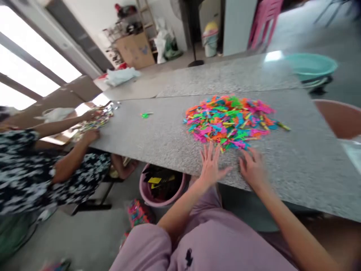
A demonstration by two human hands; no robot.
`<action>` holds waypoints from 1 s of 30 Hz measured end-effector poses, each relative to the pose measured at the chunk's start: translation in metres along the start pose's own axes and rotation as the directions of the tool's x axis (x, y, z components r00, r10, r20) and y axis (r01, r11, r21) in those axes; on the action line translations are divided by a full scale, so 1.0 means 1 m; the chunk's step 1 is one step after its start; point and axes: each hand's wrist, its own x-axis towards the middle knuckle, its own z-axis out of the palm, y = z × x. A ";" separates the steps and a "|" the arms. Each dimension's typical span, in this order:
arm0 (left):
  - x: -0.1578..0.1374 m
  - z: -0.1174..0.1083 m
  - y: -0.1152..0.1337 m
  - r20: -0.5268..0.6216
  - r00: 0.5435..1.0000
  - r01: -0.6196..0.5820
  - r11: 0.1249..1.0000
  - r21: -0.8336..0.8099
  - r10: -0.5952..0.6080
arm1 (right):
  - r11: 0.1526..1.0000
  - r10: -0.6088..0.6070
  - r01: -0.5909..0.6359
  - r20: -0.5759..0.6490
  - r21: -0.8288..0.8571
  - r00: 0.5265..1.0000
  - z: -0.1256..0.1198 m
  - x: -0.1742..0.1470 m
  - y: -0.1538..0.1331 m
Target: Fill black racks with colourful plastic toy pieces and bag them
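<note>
A heap of small, brightly coloured plastic pieces (228,120) in pink, orange, green, blue and yellow lies on the speckled grey table (166,139). The pieces are too small and blurred to name. My left hand (210,165) is at the near edge of the heap, fingers spread, fingertips close to the pieces. To its right, my right hand (254,167) rests over the tabletop with its fingers apart, tips near the heap's lower edge. Neither hand holds anything. Apart from the heap, a small green piece (145,115) lies farther left on the table.
At the left, another person (50,169) in patterned clothes handles a pile of small items (97,120). A pink tub (145,192) with dark and yellow contents stands below the table. A teal basin (310,64) and a reddish-brown basin (340,118) are beyond the right edge.
</note>
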 end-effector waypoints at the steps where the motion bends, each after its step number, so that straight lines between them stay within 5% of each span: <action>1: -0.027 -0.008 -0.005 -0.027 1.000 -0.007 1.000 -0.016 0.006 | 1.000 -0.007 0.007 0.014 -0.005 1.000 0.001 -0.001 0.002; 3: -0.084 -0.026 -0.024 -0.183 0.977 0.114 0.993 0.005 -0.111 | 1.000 -0.021 0.022 0.032 -0.022 0.999 0.002 -0.004 0.004; 5: -0.134 -0.044 -0.059 -0.380 0.845 0.441 0.892 0.098 -0.376 | 0.998 -0.047 0.048 0.039 -0.031 0.998 0.002 -0.006 0.004; 7: -0.165 -0.059 -0.103 -0.423 0.769 0.575 0.808 0.129 -0.480 | 0.996 -0.084 0.085 0.046 -0.033 0.995 0.003 -0.006 0.004; 11: -0.170 -0.079 -0.182 -0.309 0.758 0.643 0.736 0.211 -0.574 | 0.990 -0.136 0.138 0.061 -0.025 0.989 0.006 -0.004 0.003; 15: -0.145 -0.098 -0.216 -0.161 0.776 0.629 0.731 0.264 -0.610 | 0.992 -0.115 0.117 0.034 -0.044 0.993 0.004 -0.006 0.002; 21: -0.151 -0.156 -0.184 -0.083 0.825 0.562 0.793 0.235 -0.559 | 0.995 -0.093 0.094 0.028 -0.045 0.995 0.002 -0.005 -0.002; 26: -0.176 -0.214 -0.117 -0.171 0.756 0.654 0.741 0.150 -0.632 | 0.991 -0.112 0.112 -0.004 0.076 0.994 0.002 0.002 -0.005; 28: -0.168 -0.226 -0.088 -0.118 0.721 0.692 0.717 0.085 -0.683 | 0.978 -0.127 0.134 -0.050 0.159 0.991 -0.003 0.004 -0.013; 30: -0.146 -0.230 -0.061 0.044 0.743 0.669 0.743 -0.020 -0.667 | 0.955 -0.134 0.154 -0.096 0.255 0.986 -0.014 0.005 -0.026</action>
